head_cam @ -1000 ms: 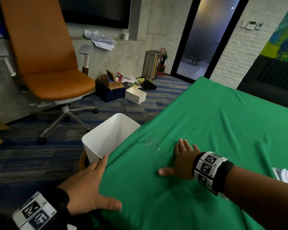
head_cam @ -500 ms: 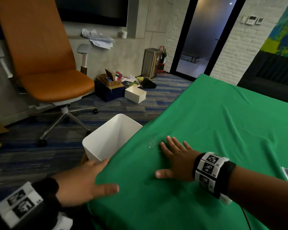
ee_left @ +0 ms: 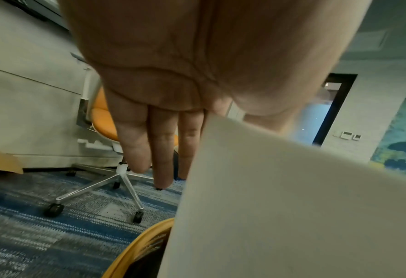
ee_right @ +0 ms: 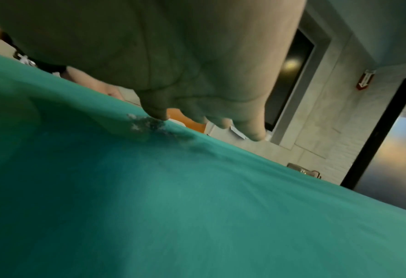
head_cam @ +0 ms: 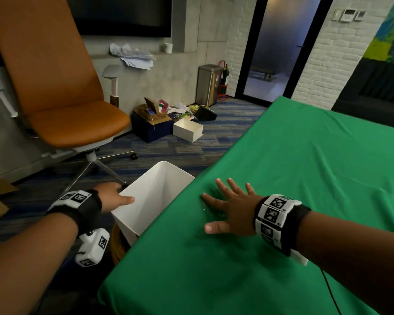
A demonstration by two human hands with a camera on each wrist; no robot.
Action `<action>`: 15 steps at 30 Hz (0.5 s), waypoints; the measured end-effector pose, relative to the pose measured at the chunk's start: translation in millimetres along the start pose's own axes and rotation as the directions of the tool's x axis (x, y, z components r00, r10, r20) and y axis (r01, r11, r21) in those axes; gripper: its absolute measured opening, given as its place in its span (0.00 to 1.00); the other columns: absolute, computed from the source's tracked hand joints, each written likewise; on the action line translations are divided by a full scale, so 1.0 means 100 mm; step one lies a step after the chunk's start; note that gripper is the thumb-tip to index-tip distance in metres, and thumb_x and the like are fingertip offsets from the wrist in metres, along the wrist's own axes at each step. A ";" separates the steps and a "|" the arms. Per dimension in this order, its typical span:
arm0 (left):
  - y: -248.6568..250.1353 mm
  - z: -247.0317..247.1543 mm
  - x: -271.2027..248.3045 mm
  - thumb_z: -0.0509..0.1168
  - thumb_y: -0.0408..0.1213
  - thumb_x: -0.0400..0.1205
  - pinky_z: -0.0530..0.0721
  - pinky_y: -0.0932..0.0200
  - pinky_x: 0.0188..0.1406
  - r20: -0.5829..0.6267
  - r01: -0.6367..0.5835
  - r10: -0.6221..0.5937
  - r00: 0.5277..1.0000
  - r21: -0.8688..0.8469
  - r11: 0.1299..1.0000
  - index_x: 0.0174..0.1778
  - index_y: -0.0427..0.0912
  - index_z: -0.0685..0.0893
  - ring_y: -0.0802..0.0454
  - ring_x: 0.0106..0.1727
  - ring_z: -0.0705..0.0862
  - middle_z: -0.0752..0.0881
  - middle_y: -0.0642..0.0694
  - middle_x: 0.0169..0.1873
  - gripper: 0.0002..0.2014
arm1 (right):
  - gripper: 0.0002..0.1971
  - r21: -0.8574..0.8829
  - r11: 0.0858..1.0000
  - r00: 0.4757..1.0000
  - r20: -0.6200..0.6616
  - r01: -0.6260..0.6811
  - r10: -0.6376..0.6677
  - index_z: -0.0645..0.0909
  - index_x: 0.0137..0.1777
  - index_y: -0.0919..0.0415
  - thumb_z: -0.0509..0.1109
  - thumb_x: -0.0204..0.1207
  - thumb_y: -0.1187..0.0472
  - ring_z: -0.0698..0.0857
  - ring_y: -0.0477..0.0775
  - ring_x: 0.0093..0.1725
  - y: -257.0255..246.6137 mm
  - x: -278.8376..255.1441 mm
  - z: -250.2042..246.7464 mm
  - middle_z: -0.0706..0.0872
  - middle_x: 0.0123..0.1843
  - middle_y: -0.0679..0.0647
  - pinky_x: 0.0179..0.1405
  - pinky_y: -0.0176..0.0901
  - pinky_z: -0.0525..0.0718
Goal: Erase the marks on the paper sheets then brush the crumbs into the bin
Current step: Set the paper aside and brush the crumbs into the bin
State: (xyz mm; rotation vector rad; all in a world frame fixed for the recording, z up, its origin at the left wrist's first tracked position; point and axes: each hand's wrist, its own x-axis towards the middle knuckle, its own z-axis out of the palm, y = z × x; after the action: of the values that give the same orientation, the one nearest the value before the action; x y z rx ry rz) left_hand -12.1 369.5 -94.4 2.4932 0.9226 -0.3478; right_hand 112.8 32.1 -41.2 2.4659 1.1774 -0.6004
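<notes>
1. I am watching the right hand (head_cam: 233, 212) lying flat with straight, spread fingers on the green cloth (head_cam: 293, 178), eraser crumbs (ee_right: 147, 125) sitting at its fingertips near the table edge.
2. The left hand (head_cam: 113, 196) is gripping the white bin (head_cam: 155, 196) by its rim, thumb inside.
3. The bin is tilting just beside the table edge.
4. An orange chair (head_cam: 62, 92) is standing beyond.
</notes>
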 end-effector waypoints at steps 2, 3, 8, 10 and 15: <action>0.09 0.05 0.07 0.65 0.49 0.88 0.79 0.55 0.55 -0.031 -0.004 0.007 0.999 0.101 0.995 0.69 0.42 0.84 0.44 0.62 0.85 0.87 0.42 0.66 0.19 | 0.64 0.001 1.000 0.999 -0.048 -0.004 0.004 0.30 0.89 0.38 0.32 0.50 0.09 0.32 0.65 0.89 0.02 0.01 -0.08 0.26 0.89 0.54 0.85 0.79 0.38; 0.11 0.06 0.10 0.63 0.47 0.89 0.80 0.55 0.54 -0.056 0.005 0.002 0.998 0.136 0.991 0.68 0.41 0.85 0.44 0.61 0.85 0.87 0.42 0.64 0.17 | 0.66 0.023 0.999 0.997 -0.066 -0.034 0.036 0.31 0.89 0.41 0.32 0.50 0.09 0.33 0.64 0.90 0.06 0.05 -0.13 0.28 0.90 0.54 0.86 0.78 0.39; 0.10 -0.05 0.17 0.60 0.45 0.90 0.81 0.52 0.53 -0.173 0.020 0.010 0.985 0.171 0.985 0.64 0.42 0.86 0.42 0.56 0.85 0.88 0.40 0.61 0.14 | 0.66 0.059 0.998 0.997 -0.059 -0.036 0.039 0.35 0.91 0.48 0.37 0.55 0.11 0.39 0.62 0.91 0.10 0.32 -0.29 0.36 0.93 0.54 0.87 0.75 0.46; 0.02 -0.17 0.17 0.59 0.45 0.91 0.79 0.51 0.53 -0.217 0.044 -0.013 0.976 0.137 0.990 0.66 0.41 0.84 0.39 0.60 0.85 0.87 0.38 0.63 0.16 | 0.64 0.046 0.999 0.999 -0.044 0.005 -0.003 0.37 0.92 0.48 0.40 0.58 0.12 0.39 0.61 0.91 0.00 0.37 -0.29 0.36 0.93 0.52 0.86 0.78 0.48; -0.05 -0.29 0.15 0.57 0.46 0.91 0.79 0.50 0.56 -0.251 0.044 -0.011 0.968 0.125 0.991 0.70 0.42 0.82 0.37 0.65 0.83 0.85 0.37 0.68 0.17 | 0.68 0.012 0.986 0.985 -0.045 0.165 -0.164 0.36 0.92 0.50 0.39 0.54 0.11 0.38 0.59 0.91 -0.22 0.27 -0.22 0.36 0.93 0.51 0.87 0.76 0.46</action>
State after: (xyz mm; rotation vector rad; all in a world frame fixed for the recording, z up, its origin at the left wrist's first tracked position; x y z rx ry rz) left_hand -2.5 395.4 -77.0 2.6898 1.0638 -0.1054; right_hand 115.9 73.1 -39.4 2.4217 1.4093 -0.6045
